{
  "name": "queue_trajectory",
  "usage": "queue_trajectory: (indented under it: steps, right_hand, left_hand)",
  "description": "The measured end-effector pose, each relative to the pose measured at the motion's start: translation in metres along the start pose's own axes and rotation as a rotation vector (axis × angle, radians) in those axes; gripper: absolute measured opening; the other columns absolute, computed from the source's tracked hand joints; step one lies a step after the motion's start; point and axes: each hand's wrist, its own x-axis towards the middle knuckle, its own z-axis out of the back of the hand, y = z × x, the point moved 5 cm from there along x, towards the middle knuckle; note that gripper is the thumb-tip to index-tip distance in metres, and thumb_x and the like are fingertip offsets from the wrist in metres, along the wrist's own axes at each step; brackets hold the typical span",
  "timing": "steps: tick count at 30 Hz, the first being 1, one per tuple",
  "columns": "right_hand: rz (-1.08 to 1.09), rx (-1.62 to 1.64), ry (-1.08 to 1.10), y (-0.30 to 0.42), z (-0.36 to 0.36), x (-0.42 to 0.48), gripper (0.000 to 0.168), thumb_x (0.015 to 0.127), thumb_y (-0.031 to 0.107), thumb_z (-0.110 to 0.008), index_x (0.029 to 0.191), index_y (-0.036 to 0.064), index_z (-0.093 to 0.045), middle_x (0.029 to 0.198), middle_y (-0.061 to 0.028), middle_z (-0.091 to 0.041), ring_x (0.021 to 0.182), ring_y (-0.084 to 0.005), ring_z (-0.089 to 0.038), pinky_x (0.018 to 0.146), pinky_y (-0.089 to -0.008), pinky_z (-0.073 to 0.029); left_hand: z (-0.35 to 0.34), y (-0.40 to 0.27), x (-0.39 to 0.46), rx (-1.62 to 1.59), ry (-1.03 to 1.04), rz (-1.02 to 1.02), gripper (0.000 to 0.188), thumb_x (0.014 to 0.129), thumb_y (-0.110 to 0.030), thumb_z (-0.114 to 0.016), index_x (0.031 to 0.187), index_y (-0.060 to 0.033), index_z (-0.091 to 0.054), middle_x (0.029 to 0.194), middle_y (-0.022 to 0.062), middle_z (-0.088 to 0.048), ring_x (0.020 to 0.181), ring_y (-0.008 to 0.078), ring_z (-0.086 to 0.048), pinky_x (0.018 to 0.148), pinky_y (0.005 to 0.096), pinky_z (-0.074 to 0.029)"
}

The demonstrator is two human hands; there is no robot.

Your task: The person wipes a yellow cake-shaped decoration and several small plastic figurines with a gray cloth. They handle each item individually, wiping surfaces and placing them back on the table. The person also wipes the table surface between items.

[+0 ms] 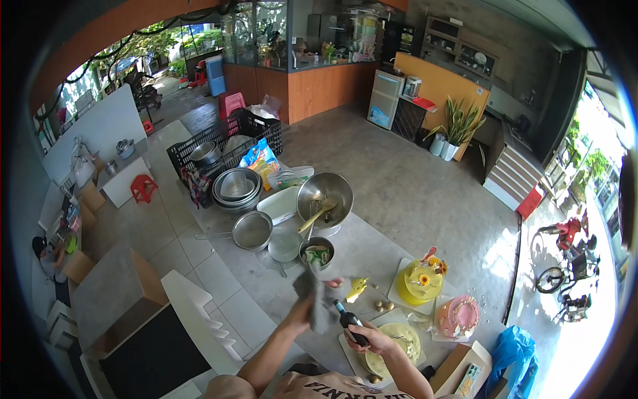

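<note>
My left hand (305, 309) holds a grey cloth (321, 304), blurred, just left of the bottle; some fingertips show at the cloth's far side. My right hand (371, 336) grips a small dark glass bottle (353, 324), its neck tilted up and to the left. Under and beside my right hand lies a pale yellow-green round cake (406, 339) on a white board. Farther right stand a yellow cake (421, 280) with flower decorations and a pink cake (459, 316). A crumpled yellow piece (357, 288) and several small gold balls (384, 305) lie on the grey table.
A large steel bowl (341, 194) with a spatula and whisk, a small steel pot (326, 252), a strainer (252, 230), stacked pans (227, 199) and a white tray (279, 204) stand beyond. A black crate (271, 134) is behind; a cardboard box (453, 366) and blue plastic bag (513, 354) are right.
</note>
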Motion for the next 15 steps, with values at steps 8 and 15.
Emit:
queue_trajectory:
  steps: [8,15]
  right_hand:
    - [0.212,-0.725,-0.421,0.005,0.02,-0.003,0.042,0.081,0.043,-0.051,0.076,0.001,-0.05,0.05,-0.0077,-0.051,0.041,-0.0146,-0.048,0.041,-0.0275,-0.038]
    - [0.307,-0.65,-0.637,-0.011,0.042,-0.028,0.034,0.085,0.034,-0.047,0.088,0.001,-0.048,0.056,-0.0061,-0.051,0.047,-0.0131,-0.05,0.045,-0.0283,-0.039]
  left_hand:
    - [0.01,0.057,0.0,0.701,-0.49,-0.141,0.031,0.081,-0.027,-0.056,0.067,0.0013,-0.054,0.045,0.007,-0.05,0.041,0.0169,-0.051,0.041,0.034,-0.037]
    - [0.04,0.033,0.034,1.294,-0.287,-0.389,0.028,0.081,-0.027,-0.054,0.079,0.0007,-0.058,0.063,0.0173,-0.058,0.058,0.0315,-0.057,0.051,0.0347,-0.043]
